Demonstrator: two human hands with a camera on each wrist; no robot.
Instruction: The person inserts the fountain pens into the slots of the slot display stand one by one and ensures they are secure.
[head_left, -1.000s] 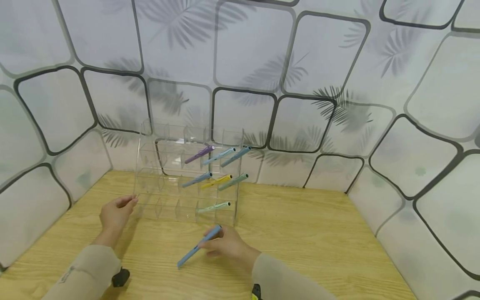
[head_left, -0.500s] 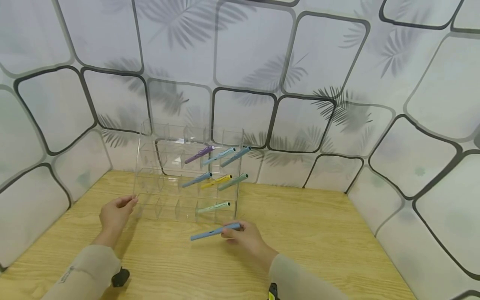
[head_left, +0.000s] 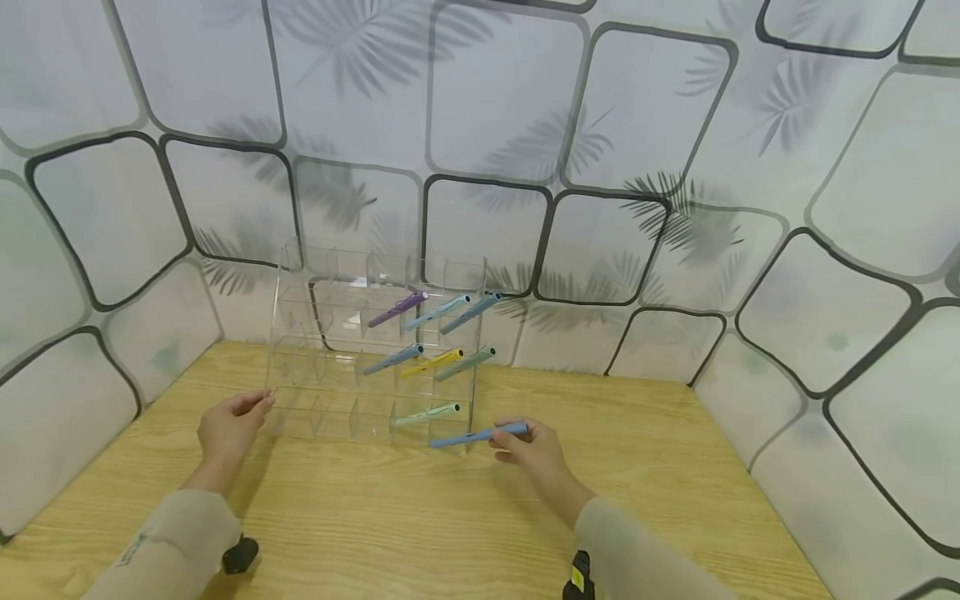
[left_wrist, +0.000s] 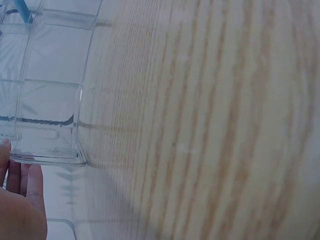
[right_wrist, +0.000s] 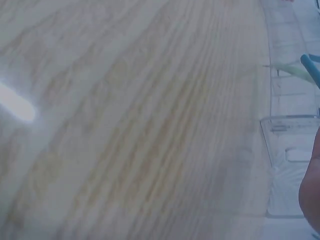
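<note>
A clear acrylic pen rack with tiers of small compartments stands on the wooden table. My left hand pinches its left side edge between thumb and fingers; the left wrist view shows the thumb on one face of the edge and fingers behind it. In my right hand is a blue pen, held near its right end. The pen lies almost level, its left end overlapping the rack's lower right corner in the head view. Close above that end, a pale green pen sits in the bottom tier.
Higher in the rack are a purple pen, a light blue pen, a yellow pen and several other blue and green ones. Patterned cloth walls surround the wooden table at the back and sides.
My right hand has carried the blue pen rightward and away from me, from in front of the rack to its lower right corner. The pen has turned from steeply slanted to nearly level.
</note>
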